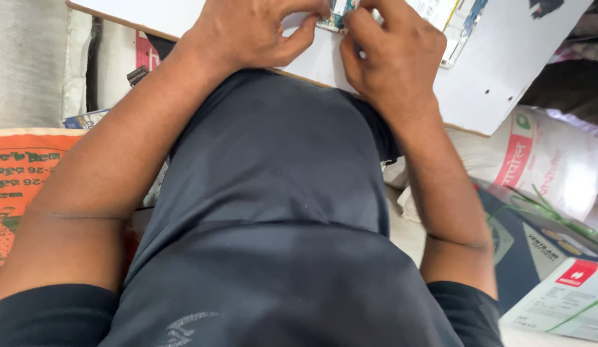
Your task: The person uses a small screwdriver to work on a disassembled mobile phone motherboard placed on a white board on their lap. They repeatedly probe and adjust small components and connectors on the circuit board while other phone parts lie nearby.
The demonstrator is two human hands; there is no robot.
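Blue-green circuit board (334,16) at the far edge of view, cut off by the top of the frame, lying on a white board (504,71). Pinched from both sides by fingertips. Left hand (247,32) curled over from the left, fingers bent tight, thumb and forefinger closed on the left end of the circuit board. Right hand (392,58) just beside it, touching the left hand at the fingertips, fingers folded down onto the right side of the same piece; grip partly hidden by the knuckles, so hard to tell exactly how much is held. Further right on the white board, a pale flat device (450,26) with its back open, blue parts showing at its far corner.

White board tilted across the lap, its near edge resting against a dark grey shirt (280,212) filling the middle of view. Both forearms bare, running from the near corners up to the hands.

Left of the body, an orange printed sack (23,173) and a grey woven cloth (26,58) beyond it. Right of the body, a white sack with red and green print (543,160), a dark blue box (524,250) tied with green string (549,215), and a white box with a red label (565,299) nearest the right corner.
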